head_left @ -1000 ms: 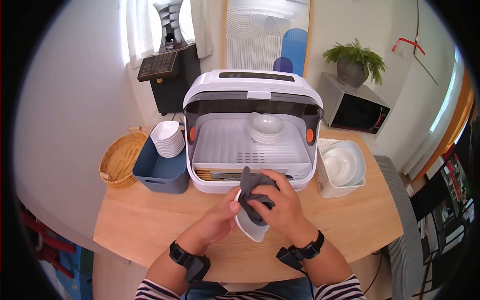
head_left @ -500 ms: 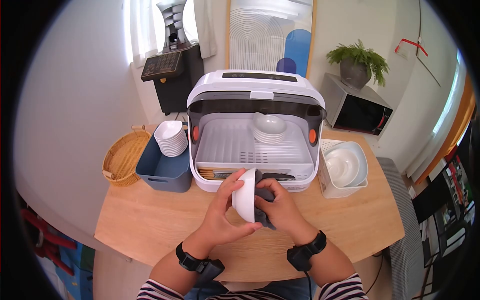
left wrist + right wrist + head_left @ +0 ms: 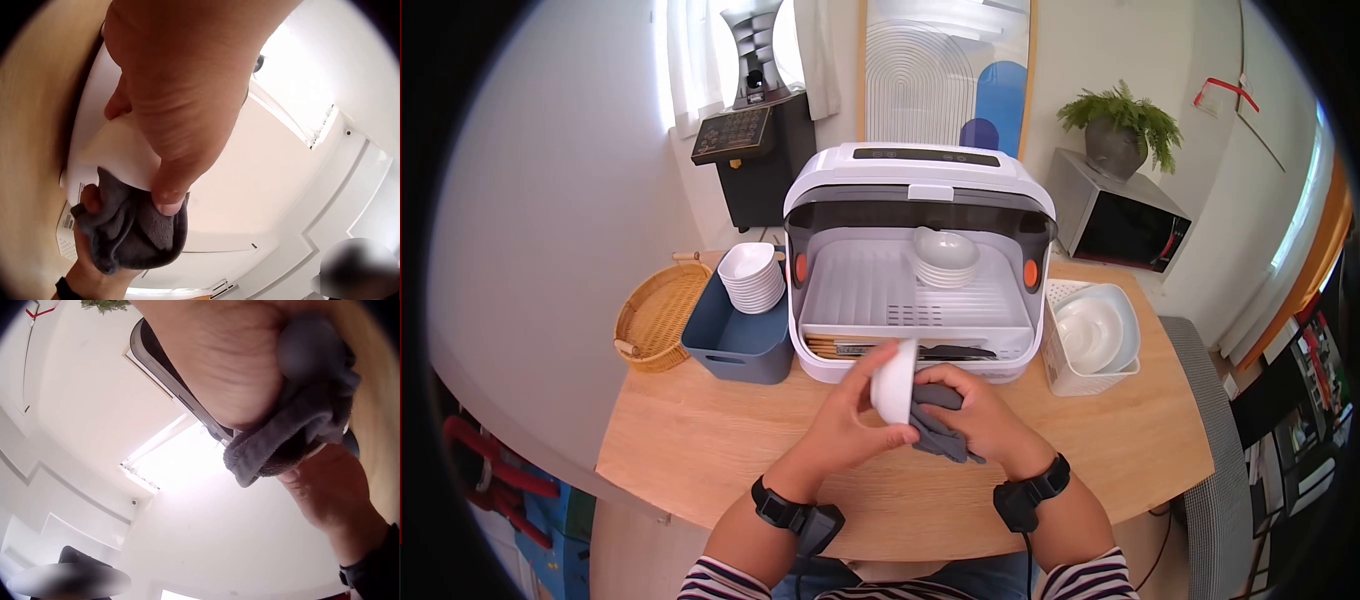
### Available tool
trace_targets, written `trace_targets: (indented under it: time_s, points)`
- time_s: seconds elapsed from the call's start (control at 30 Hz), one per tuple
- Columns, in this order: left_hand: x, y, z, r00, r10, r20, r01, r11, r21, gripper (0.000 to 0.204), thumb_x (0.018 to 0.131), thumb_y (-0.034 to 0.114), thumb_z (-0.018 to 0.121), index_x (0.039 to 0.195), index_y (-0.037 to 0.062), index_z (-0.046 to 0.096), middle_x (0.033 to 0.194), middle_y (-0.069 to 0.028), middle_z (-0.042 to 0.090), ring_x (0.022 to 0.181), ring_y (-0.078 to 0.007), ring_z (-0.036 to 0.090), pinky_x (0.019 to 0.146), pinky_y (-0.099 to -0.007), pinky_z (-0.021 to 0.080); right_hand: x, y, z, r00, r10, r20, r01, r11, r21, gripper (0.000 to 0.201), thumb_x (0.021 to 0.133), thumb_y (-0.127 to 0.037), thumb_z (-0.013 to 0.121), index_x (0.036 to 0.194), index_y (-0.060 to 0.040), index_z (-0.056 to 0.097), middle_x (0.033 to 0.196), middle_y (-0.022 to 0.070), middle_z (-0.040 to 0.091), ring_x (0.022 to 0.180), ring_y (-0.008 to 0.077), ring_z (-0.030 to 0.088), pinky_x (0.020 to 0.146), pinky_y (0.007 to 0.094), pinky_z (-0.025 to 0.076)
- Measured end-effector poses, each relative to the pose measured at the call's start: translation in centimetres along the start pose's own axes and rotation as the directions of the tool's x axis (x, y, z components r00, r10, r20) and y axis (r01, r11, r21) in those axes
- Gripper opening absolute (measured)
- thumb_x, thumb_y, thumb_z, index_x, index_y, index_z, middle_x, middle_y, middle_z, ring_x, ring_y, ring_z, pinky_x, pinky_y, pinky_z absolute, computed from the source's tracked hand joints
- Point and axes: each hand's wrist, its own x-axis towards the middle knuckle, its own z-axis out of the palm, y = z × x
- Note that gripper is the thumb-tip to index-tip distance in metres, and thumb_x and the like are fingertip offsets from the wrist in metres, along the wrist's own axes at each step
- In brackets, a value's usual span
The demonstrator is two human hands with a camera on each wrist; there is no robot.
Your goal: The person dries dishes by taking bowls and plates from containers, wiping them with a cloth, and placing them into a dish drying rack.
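In the head view, the left hand (image 3: 845,430) grips a smooth, round white bowl (image 3: 891,385) tilted on its side before the glossy white cabinet (image 3: 980,176), while the right hand (image 3: 992,425) grasps a soft grey cloth (image 3: 938,436) at its open side; the step in hand looks like wiping. In the left wrist view, the thumb (image 3: 167,201) presses on the bunched cloth beside the bowl's curved wall, so the next move calls for a steady rim hold. In the right wrist view, the cloth shows fuzzy, thick folds.
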Motion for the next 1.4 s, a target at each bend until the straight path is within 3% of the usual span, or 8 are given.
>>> trace_targets:
  time_s: [0.17,0.43,0.6,0.7,0.87,1.03,1.27,1.4]
  points:
    - [-0.3,0.2,1.2,1.000,-0.011,0.014,0.012,0.997,-0.082,0.101,0.070,0.009,0.090,0.152,0.0095,0.032,0.156,-0.0114,0.033,0.138,-0.0256,0.043,0.112,-0.0400,0.041,-0.2,0.1,0.9,0.954,-0.219,-0.203,0.199,0.973,-0.113,0.030,0.087,-0.003,0.073,0.116,-0.0042,0.063,0.103,0.0035,0.067,0.093,0.0104,0.061,0.081,0.0277,0.052]
    - [0.0,2.0,-1.8,0.993,0.098,-0.058,-0.106,0.982,-0.158,0.098,0.070,0.018,0.090,0.151,0.0103,0.034,0.154,-0.0117,0.038,0.138,-0.0248,0.044,0.111,-0.0389,0.040,0.4,0.8,1.7,0.917,-0.144,-0.373,0.158,0.987,0.009,0.029,0.087,-0.008,0.076,0.113,-0.0036,0.064,0.103,0.0042,0.068,0.091,0.0101,0.062,0.078,0.0268,0.052]
    - [-0.3,2.4,-3.0,0.926,-0.025,-0.378,-0.195,0.824,-0.532,0.079,0.092,0.064,0.053,0.145,0.0055,0.043,0.139,-0.0121,0.054,0.126,-0.0262,0.056,0.104,-0.0431,0.047,0.2,1.1,1.7,0.890,-0.416,-0.188,0.227,0.761,-0.608,0.032,0.087,-0.022,0.076,0.115,-0.0083,0.067,0.107,0.0110,0.068,0.096,0.0269,0.068,0.084,0.0361,0.054]
    - [-0.2,1.8,-3.1,0.940,-0.084,-0.330,-0.166,0.734,-0.659,0.076,0.095,0.064,0.046,0.142,0.0041,0.047,0.134,-0.0130,0.058,0.122,-0.0285,0.059,0.101,-0.0443,0.050,-0.3,1.1,2.1,0.971,-0.232,-0.058,0.132,0.723,-0.678,0.032,0.088,-0.030,0.072,0.115,-0.0110,0.068,0.113,0.0123,0.067,0.100,0.0338,0.065,0.086,0.0400,0.053]
    - [-0.2,1.2,-2.8,0.968,-0.244,-0.061,0.130,0.694,-0.708,0.073,0.095,0.062,0.048,0.138,0.0028,0.052,0.130,-0.0155,0.062,0.114,-0.0294,0.064,0.095,-0.0430,0.055,0.8,2.8,1.2,0.853,-0.481,-0.201,0.264,0.731,-0.630,0.030,0.095,-0.032,0.065,0.091,-0.0037,0.071,0.100,0.0095,0.067,0.088,0.0285,0.066,0.076,0.0362,0.053]
    - [-0.7,0.3,-3.5,0.931,-0.330,0.154,0.347,0.679,-0.647,0.068,0.096,0.056,0.054,0.134,-0.0008,0.055,0.125,-0.0158,0.065,0.111,-0.0248,0.066,0.093,-0.0380,0.055,0.4,2.2,0.3,0.902,-0.275,-0.332,0.204,0.951,-0.232,0.033,0.100,-0.033,0.061,0.095,-0.0005,0.068,0.077,0.0082,0.065,0.062,0.0143,0.054,0.059,0.0268,0.044]
    - [-0.4,-0.2,-2.2,0.889,-0.416,0.192,0.436,0.637,-0.635,0.065,0.101,0.056,0.046,0.133,0.0001,0.056,0.124,-0.0153,0.066,0.111,-0.0235,0.065,0.093,-0.0365,0.054,-0.5,0.2,0.9,0.981,-0.162,-0.110,0.121,0.943,-0.309,0.022,0.097,-0.019,0.061,0.107,-0.0008,0.066,0.074,0.0060,0.067,0.064,0.0104,0.058,0.060,0.0281,0.047]
    - [0.1,-1.6,-2.1,0.905,-0.414,-0.092,0.335,0.831,-0.444,0.053,0.103,0.047,0.047,0.128,0.0012,0.057,0.109,-0.0095,0.068,0.093,-0.0176,0.067,0.077,-0.0303,0.056,-0.2,0.5,-0.3,0.974,-0.046,-0.221,0.013,0.989,-0.149,0.026,0.096,-0.011,0.057,0.118,0.0005,0.062,0.078,0.0061,0.068,0.066,0.0102,0.061,0.058,0.0266,0.048]
